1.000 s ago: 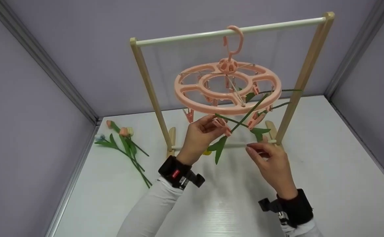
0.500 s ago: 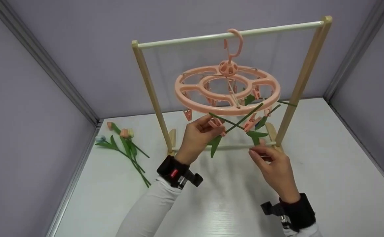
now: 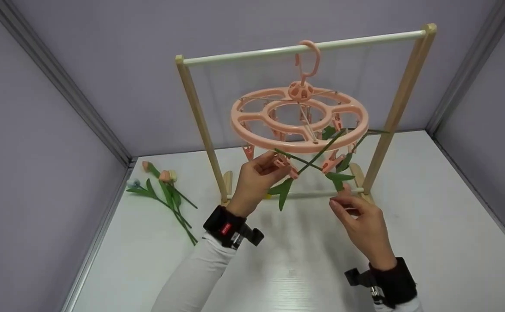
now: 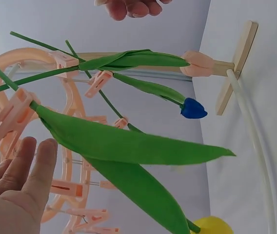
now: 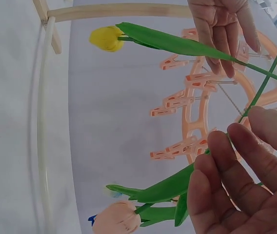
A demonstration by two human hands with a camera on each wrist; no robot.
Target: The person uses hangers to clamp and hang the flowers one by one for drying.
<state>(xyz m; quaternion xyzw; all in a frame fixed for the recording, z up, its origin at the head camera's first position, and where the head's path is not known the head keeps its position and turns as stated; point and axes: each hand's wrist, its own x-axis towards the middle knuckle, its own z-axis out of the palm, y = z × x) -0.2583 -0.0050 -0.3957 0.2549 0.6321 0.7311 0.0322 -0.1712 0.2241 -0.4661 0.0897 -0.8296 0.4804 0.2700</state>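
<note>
In the head view my left hand is at a pink clothespin on the hanger's near rim. Thumb and fingers lie loosely either side of its spread handles. That clothespin grips the stem of a yellow artificial tulip, which hangs head down. My right hand is lower and to the right, fingers loosely bent with nothing between them. Close to it hangs a pink tulip, clipped by another clothespin. The two stems cross. A blue tulip hangs farther back.
The round pink clip hanger hangs by its hook from the white bar of a wooden-legged rack. Loose tulips lie on the white table at the left. Grey walls surround the table.
The clipped tulips and hanger have swung slightly, the near clothespin drifting left. My left hand has moved a little left. My right hand has lowered slightly and shifted right.
</note>
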